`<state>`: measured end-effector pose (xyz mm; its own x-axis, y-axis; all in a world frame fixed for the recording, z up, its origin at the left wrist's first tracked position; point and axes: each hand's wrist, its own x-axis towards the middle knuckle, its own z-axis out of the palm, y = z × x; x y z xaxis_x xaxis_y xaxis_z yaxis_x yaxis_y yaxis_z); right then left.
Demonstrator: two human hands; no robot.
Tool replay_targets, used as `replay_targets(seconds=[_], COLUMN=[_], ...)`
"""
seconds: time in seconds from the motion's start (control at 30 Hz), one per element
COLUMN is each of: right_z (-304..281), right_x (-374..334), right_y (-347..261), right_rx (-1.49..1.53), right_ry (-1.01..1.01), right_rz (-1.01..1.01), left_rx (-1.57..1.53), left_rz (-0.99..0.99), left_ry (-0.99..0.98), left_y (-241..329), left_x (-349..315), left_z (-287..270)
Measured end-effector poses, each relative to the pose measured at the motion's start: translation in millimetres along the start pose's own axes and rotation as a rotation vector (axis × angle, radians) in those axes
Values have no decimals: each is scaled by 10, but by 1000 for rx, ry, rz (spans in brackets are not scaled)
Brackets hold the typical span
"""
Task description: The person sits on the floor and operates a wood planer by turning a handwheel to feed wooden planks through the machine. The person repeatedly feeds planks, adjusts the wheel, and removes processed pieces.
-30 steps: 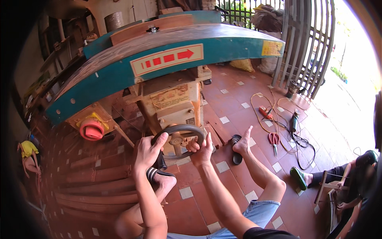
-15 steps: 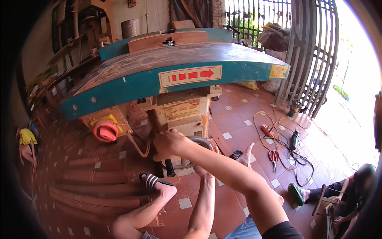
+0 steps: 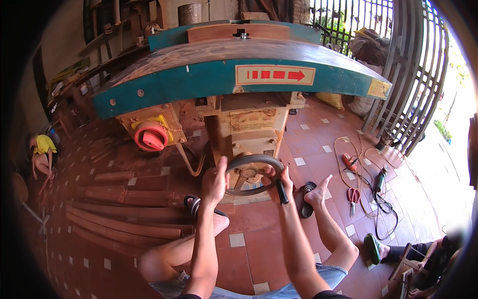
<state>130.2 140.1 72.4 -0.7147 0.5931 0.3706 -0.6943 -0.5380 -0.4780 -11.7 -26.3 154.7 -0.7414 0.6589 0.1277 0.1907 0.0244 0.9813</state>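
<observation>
A grey handwheel [image 3: 255, 159] with a black crank handle [image 3: 283, 193] sits on the base of a woodworking machine with a teal-edged table [image 3: 199, 84]. My left hand [image 3: 214, 183] is closed on the wheel's left rim. On the opposite side my right hand [image 3: 282, 180] wraps the rim just by the crank handle; whether it also touches the handle I cannot tell. A large red rotary switch [image 3: 151, 137] is fixed under the table, left of the wheel. Wooden fence boards [image 3: 209, 34] and a dark cutter spindle [image 3: 241, 34] stand at the table's back.
Reddish wooden strips [image 3: 124, 224] lie on the tiles at left. To the right are an orange power tool [image 3: 349, 161], red-handled scissors [image 3: 353, 195], a grinder [image 3: 382, 178] and tangled cords. One person [image 3: 44, 149] crouches far left; another [image 3: 425, 264] sits lower right with a wooden frame.
My right hand has moved from the wheel's left to its right side, my left hand from below to the left rim, uncrossing my arms. The crank handle has swung right; the view has shifted.
</observation>
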Motion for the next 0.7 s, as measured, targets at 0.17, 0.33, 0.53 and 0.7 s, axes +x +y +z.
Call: replay_targets(seconds=[0.17,0.33,0.53,0.7], right_z=[-40,733,1869,1906], right_x=[45,357,730,663], right_y=[44,-709,-464,-360], right_rx=[-68,-1084,-2060,-2202], right_ry=[128,-25,-730,-644], right_rz=[45,98,106,14], left_rx=[-453,-825,-821,-552], left_rz=[98,200,240,247], left_ry=[-66,-207,-243,-274], left_y=[-427,-698,-722,-517], left_x=[5,-25,41,46], left_z=[-60,35,144,-76])
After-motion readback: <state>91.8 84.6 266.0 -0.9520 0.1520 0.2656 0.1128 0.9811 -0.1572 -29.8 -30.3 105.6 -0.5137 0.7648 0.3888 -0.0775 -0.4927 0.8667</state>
